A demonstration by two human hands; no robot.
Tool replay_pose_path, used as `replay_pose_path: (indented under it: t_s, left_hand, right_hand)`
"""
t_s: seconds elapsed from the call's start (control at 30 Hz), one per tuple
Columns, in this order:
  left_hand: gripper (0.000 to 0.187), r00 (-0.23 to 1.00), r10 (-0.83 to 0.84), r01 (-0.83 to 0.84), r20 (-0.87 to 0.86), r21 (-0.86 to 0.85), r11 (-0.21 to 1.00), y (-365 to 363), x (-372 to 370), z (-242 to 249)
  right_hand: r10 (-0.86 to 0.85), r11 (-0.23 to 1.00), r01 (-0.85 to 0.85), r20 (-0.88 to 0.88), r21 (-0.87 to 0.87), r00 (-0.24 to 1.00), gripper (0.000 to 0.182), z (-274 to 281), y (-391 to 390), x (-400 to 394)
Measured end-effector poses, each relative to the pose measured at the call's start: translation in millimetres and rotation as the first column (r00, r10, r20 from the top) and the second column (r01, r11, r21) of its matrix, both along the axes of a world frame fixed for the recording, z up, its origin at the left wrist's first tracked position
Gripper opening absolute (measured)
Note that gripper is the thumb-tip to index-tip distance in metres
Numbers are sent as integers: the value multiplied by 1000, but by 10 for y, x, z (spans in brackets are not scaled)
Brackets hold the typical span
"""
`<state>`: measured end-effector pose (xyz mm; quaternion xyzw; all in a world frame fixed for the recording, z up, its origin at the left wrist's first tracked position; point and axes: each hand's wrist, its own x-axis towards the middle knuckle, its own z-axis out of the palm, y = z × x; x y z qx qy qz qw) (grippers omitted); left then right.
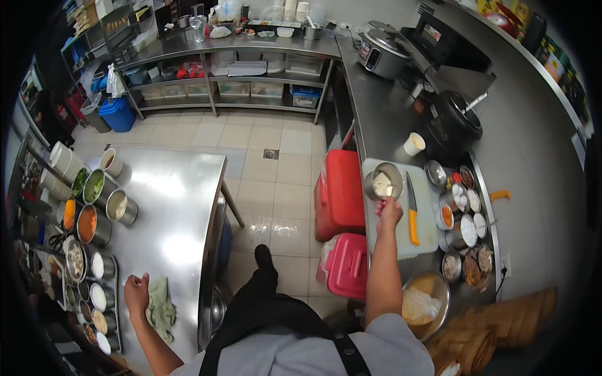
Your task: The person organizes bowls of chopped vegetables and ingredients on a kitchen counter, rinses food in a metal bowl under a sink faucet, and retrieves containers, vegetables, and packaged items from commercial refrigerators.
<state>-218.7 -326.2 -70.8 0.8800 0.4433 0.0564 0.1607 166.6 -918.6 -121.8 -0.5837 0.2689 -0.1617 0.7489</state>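
Observation:
On the right counter, my right hand [389, 214] is closed on the near side of a metal pot [369, 183], with the thumb and fingers at its rim. Several white blocks [382, 184] that look like tofu lie inside it. The pot stands over the left part of a pale cutting board [424, 238]. Just right of it lies a knife [412, 207] with a yellow handle. Over the steel table on the left, my left hand [137, 294] has its fingers curled in, with nothing showing in them. A green cloth [161, 310] lies right beside it.
Metal containers of food [94, 224] line the left table's far side. Beyond the board stand a paper cup [414, 144], a black pot [450, 125] and small bowls [467, 230]. A large metal bowl [444, 294] sits nearer me. Red coolers [342, 194] stand below the counter edge.

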Motion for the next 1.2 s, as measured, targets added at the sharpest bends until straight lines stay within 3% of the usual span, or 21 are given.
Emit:
replay_pose_path:
  t_s: [0.1, 0.13, 0.2, 0.23, 0.33, 0.47, 0.6, 0.63, 0.67, 0.7, 0.8, 0.83, 0.87, 0.9, 0.93, 1.0, 1.03, 1.07, 1.13, 1.2]
  left_hand:
    - [26, 956, 2, 113, 293, -377, 919, 107, 881, -86]
    - [22, 954, -119, 197, 273, -279, 940, 274, 1140, -319]
    - [19, 931, -298, 345, 213, -239, 908, 146, 1850, -79]
    - [19, 938, -249, 327, 240, -386, 863, 175, 2189, -122]
    - [19, 856, -418, 511, 305, -373, 774, 251, 3079, -138]
    - [20, 752, -592, 655, 290, -235, 718, 184, 4024, 120]
    - [19, 739, -577, 673, 349, -325, 665, 108, 4711, 31]
    - [19, 738, -554, 673, 385, -377, 636, 151, 4844, -144]
    - [21, 728, -543, 685, 418, -424, 592, 174, 4970, -251]
    - [21, 675, -613, 738, 411, -355, 575, 195, 5074, -326]
    - [36, 791, -588, 597, 168, -422, 683, 197, 5390, -399]
    - [40, 811, -574, 561, 117, -437, 703, 266, 5497, -546]
    - [40, 830, -555, 517, 60, -457, 724, 238, 5628, -487]
    - [42, 839, -544, 488, 15, -464, 740, 281, 5764, -573]
    - [44, 844, -535, 454, -36, -482, 750, 321, 5892, -718]
    - [48, 794, -588, 471, -156, -455, 756, 339, 6172, -959]
    - [50, 768, -606, 479, -208, -442, 758, 336, 6337, -981]
    - [52, 762, -613, 472, -208, -469, 746, 305, 6525, -913]
    - [54, 798, -588, 474, -131, -466, 747, 249, 6917, -723]
    - [54, 895, -446, 374, -7, -533, 759, 225, 7185, -393]
  right_hand:
    - [-101, 994, 100, -39, -34, 994, 12, 113, -11, 804]
    - [-123, 992, 122, -48, -28, 991, 12, 45, -47, 1057]
    - [-165, 986, 165, -65, -5, 984, 13, -77, -101, 1457]
    - [-194, 981, 194, -72, -5, 978, 13, -117, -111, 1598]
    - [-240, 970, 243, -139, 4, 961, 13, -169, -86, 1974]
    - [-297, 955, 294, -223, -43, 929, 13, -160, -38, 2289]
    - [-319, 946, 325, -199, -6, 927, 13, -432, -195, 2628]
    - [-259, 956, 274, -136, 106, 956, 11, -708, -424, 2730]
    - [-209, 962, 224, -104, 156, 972, 15, -930, -595, 2789]
    - [-211, 974, 220, -142, 51, 967, 18, -997, -632, 2787]
    - [45, 974, -32, -55, 223, 997, 77, -1445, -944, 2570]
    - [-17, 887, 46, -66, 459, 998, 81, -1400, -921, 2580]
    - [-173, 891, 244, -211, 383, 962, 82, -961, -481, 2582]
    - [197, 935, -147, -130, 322, 972, 70, -1053, -489, 2538]
    - [175, 939, -103, -197, 327, 965, 49, -889, -64, 2708]
    - [306, 949, -247, -384, 196, 871, 28, -774, 637, 3134]
    - [401, 916, -366, -392, 163, 828, 23, -805, 967, 3394]
    - [493, 865, -486, -398, 126, 774, 18, -879, 1286, 3710]
    - [732, 665, -745, -250, 59, 633, 20, -1008, 1908, 4363]
    - [856, 460, -887, -254, -21, 450, 21, -485, 2591, 4976]
